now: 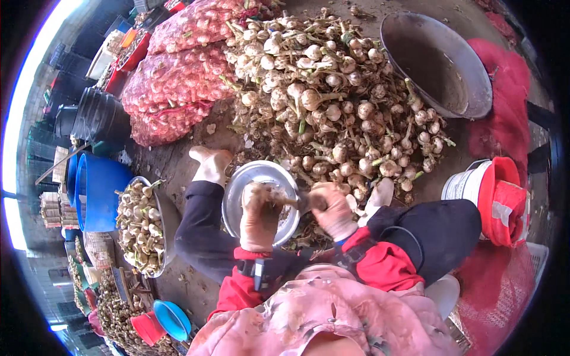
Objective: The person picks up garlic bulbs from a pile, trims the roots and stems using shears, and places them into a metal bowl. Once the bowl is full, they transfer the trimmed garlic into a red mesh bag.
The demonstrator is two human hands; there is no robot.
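Left hand [260,213] over the metal basin [233,196], right hand [333,212] by its right rim — both curled, blurred; can't tell how closed or on what. Dark item [303,203] between them — shape unreadable.

Debris-strewn brown floor [173,169], bright white light [14,222] along the left side

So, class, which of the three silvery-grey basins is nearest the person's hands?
The shiny basin beneath the left hand. The garlic-filled basin at left and the wide basin at upper right both stand farther off.
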